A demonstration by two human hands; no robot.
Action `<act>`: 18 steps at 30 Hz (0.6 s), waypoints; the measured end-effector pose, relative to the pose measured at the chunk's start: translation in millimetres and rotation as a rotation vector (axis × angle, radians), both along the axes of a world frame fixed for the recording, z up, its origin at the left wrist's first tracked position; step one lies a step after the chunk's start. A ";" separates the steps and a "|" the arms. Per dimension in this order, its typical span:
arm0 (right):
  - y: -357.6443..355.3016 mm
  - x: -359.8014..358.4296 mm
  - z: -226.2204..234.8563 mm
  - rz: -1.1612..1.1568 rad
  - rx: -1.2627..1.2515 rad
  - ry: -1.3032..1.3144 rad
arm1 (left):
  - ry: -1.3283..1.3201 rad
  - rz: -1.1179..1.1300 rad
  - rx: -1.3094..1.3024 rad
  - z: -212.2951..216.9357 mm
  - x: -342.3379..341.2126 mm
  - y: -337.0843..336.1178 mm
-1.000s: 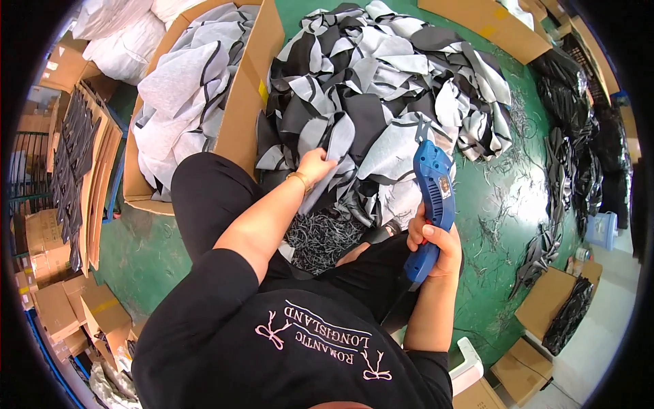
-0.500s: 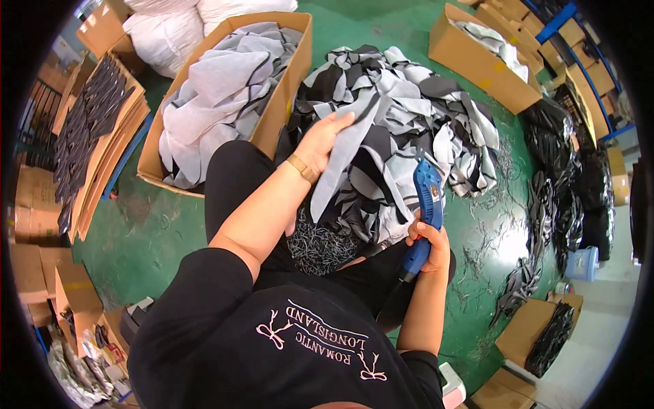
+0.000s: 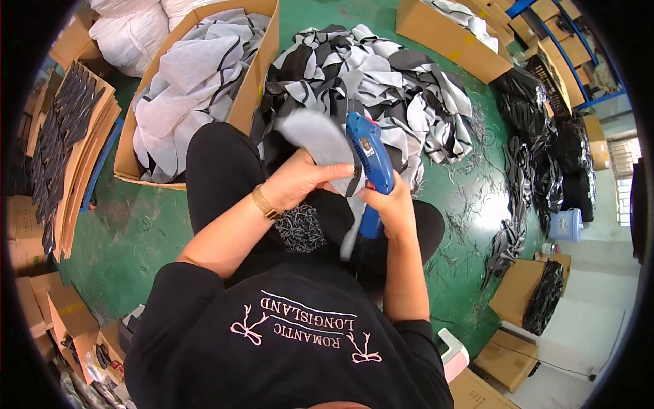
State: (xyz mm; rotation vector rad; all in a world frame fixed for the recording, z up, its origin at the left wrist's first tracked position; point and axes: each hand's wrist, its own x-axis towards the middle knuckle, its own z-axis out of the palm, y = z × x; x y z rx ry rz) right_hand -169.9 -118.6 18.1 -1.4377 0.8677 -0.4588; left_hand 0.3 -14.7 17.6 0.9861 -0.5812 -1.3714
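Note:
A grey-and-black fabric piece is pinched in my left hand, thumb laid along its dark edge; its far end is blurred. My right hand grips blue electric scissors, tilted with the head pointing away from me. The tool body lies right beside the fabric's dark edge; whether the blades touch cloth I cannot tell. Part of the fabric hangs below, between my hands. Beyond them a heap of grey, white and black fabric pieces covers the floor. Thin dark trimmings are piled between my legs.
At the left stands an open carton filled with grey fabric, near stacked cardboard sheets bearing black strips. Another carton is at the far right. Black plastic bags, a blue bucket and scattered trimmings line the right side.
My hands have come together: the left moved nearer and swung the fabric round, and the right brought the electric scissors leftward against it. The whole view has shifted slightly.

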 end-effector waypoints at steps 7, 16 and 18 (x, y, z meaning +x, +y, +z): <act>-0.4 -0.8 4.1 0.138 -0.003 0.042 | 0.164 0.000 0.013 2.0 4.0 12.1; 22.0 -45.7 29.2 -0.040 0.039 -0.005 | 0.266 0.259 0.001 -3.7 15.6 16.3; 33.8 -53.4 31.7 -0.008 0.080 -0.019 | 0.219 0.306 0.001 -4.2 14.0 16.5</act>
